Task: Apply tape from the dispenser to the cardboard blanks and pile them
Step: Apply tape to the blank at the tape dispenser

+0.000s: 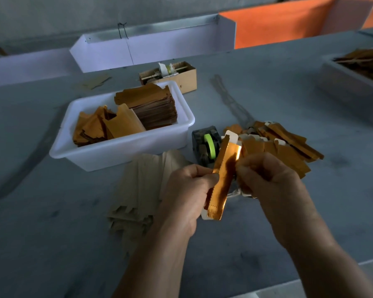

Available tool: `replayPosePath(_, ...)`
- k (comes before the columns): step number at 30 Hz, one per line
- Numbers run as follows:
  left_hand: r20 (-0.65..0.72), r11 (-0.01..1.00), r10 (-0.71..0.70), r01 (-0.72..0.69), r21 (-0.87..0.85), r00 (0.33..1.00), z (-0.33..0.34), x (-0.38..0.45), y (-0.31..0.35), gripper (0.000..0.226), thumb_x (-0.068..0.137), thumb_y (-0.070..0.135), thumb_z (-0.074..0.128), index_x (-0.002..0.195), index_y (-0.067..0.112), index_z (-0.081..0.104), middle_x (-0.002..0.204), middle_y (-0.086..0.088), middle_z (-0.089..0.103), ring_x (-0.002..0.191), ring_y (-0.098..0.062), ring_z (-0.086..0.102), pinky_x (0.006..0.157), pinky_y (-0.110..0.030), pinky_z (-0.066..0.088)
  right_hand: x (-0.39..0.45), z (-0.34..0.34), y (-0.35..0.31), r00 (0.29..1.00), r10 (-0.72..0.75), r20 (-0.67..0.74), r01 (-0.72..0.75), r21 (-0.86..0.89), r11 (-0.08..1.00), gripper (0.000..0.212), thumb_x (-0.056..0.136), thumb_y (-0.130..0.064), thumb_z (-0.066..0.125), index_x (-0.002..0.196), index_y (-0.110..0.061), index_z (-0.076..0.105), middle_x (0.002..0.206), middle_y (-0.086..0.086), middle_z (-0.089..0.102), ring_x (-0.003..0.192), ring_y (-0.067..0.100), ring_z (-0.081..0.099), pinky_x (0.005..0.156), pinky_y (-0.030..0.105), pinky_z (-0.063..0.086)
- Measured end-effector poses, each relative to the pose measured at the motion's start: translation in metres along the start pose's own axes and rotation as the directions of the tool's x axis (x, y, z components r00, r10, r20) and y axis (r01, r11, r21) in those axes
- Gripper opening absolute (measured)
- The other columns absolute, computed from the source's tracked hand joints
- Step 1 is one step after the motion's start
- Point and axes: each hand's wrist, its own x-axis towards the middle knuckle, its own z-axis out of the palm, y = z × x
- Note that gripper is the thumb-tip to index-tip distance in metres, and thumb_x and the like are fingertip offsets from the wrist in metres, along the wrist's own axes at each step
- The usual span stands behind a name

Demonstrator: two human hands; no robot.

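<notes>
Gripping one gold cardboard blank [221, 179], left hand [184, 196] and right hand [269, 179]; tape dispenser [206, 147] kept just beyond for reach, likely.

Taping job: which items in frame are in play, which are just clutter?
In play: gold blank gripped by left hand and right hand; tape dispenser; pile of gold blanks; white tub of blanks.
Lying about: small cardboard box; pale card stack; far grey tray.

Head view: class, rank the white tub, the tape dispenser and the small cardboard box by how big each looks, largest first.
1. white tub
2. small cardboard box, though it sits farther from the camera, so this place is unsure
3. tape dispenser
</notes>
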Motion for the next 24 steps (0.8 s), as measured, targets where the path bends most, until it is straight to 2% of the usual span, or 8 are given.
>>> replayPosePath(1, 0.002, 1.000, 0.004, -0.004, -0.008, 1.000, 0.000, -0.001, 0.000, 0.011, 0.085, 0.014, 0.068, 0.075, 0.017, 0.067, 0.063, 0.002, 0.069, 0.059, -0.011, 0.063, 0.053, -0.022, 0.047, 0.000, -0.001, -0.003, 0.996, 0.020, 0.084, -0.025, 0.066, 0.997, 0.009, 0.086, -0.017, 0.061, 0.080, -0.022, 0.065, 0.074, -0.005, 0.067, 0.068, 0.005, 0.063, 0.057, 0.014, 0.048)
replayPosePath(3, 0.001, 1.000, 0.003, -0.003, -0.016, 1.000, -0.001, -0.004, 0.001, 0.012, 0.086, 0.012, 0.066, 0.074, 0.016, 0.068, 0.065, -0.001, 0.070, 0.056, -0.010, 0.063, 0.048, -0.018, 0.046, -0.001, -0.001, -0.004, 0.982, -0.013, 0.191, 0.003, 0.054, 0.999, 0.015, 0.086, -0.013, 0.060, 0.079, -0.025, 0.068, 0.076, -0.007, 0.069, 0.071, 0.005, 0.063, 0.059, 0.010, 0.047)
replayPosePath(8, 0.012, 0.993, -0.029, 0.031, -0.115, 0.999, -0.008, -0.008, 0.001, 0.009, 0.086, 0.005, 0.066, 0.079, 0.010, 0.068, 0.077, -0.008, 0.073, 0.066, -0.016, 0.072, 0.056, -0.021, 0.055, 0.001, 0.001, -0.003, 0.963, -0.064, 0.262, 0.067, -0.003, 0.998, 0.024, 0.087, -0.010, 0.059, 0.080, -0.031, 0.068, 0.083, -0.010, 0.070, 0.077, 0.004, 0.064, 0.059, 0.011, 0.047)
replayPosePath(11, 0.009, 0.993, -0.010, 0.011, -0.122, 1.000, -0.008, -0.011, 0.001, 0.009, 0.084, 0.006, 0.068, 0.077, 0.011, 0.067, 0.073, -0.005, 0.073, 0.065, -0.015, 0.072, 0.055, -0.020, 0.055, 0.001, 0.003, -0.004, 0.961, -0.076, 0.267, 0.089, -0.038, 0.995, 0.027, 0.086, -0.011, 0.060, 0.089, -0.038, 0.064, 0.081, -0.009, 0.069, 0.075, 0.002, 0.063, 0.059, 0.011, 0.047)
replayPosePath(14, 0.004, 0.995, 0.023, -0.023, -0.100, 1.000, -0.007, -0.014, 0.002, 0.010, 0.083, 0.007, 0.069, 0.075, 0.012, 0.067, 0.069, -0.002, 0.073, 0.064, -0.014, 0.072, 0.055, -0.019, 0.054, 0.002, 0.003, -0.004, 0.968, -0.082, 0.236, 0.104, -0.084, 0.991, 0.037, 0.083, -0.016, 0.065, 0.104, -0.041, 0.050, 0.078, -0.006, 0.070, 0.073, 0.003, 0.065, 0.060, 0.014, 0.050)
replayPosePath(17, 0.024, 0.994, 0.046, -0.043, -0.099, 0.999, -0.007, -0.016, 0.002, 0.008, 0.083, 0.007, 0.068, 0.077, 0.010, 0.066, 0.070, -0.002, 0.073, 0.066, -0.015, 0.072, 0.056, -0.018, 0.054, 0.002, 0.007, -0.001, 0.983, -0.047, 0.176, 0.063, -0.084, 0.994, 0.033, 0.080, -0.019, 0.068, 0.097, -0.035, 0.046, 0.077, -0.011, 0.070, 0.070, 0.002, 0.066, 0.056, 0.016, 0.049)
replayPosePath(20, 0.043, 0.995, 0.047, -0.043, -0.093, 0.998, -0.008, -0.017, 0.001, 0.008, 0.084, 0.005, 0.067, 0.077, 0.009, 0.066, 0.073, -0.005, 0.074, 0.067, -0.016, 0.073, 0.056, -0.018, 0.055, 0.002, 0.010, 0.002, 0.988, -0.032, 0.153, 0.047, -0.098, 0.994, 0.027, 0.079, -0.022, 0.069, 0.093, -0.030, 0.047, 0.075, -0.008, 0.070, 0.068, 0.002, 0.066, 0.055, 0.016, 0.048)
replayPosePath(24, 0.101, 0.996, 0.011, -0.003, -0.087, 0.995, -0.013, -0.015, -0.001, 0.008, 0.082, 0.013, 0.070, 0.075, 0.014, 0.067, 0.076, -0.005, 0.075, 0.072, -0.017, 0.073, 0.064, -0.025, 0.057, 0.002, 0.011, 0.002, 0.989, -0.028, 0.143, 0.045, -0.119, 0.992, 0.026, 0.079, -0.022, 0.069, 0.088, -0.030, 0.047, 0.071, -0.008, 0.068, 0.068, -0.003, 0.065, 0.053, 0.009, 0.047)
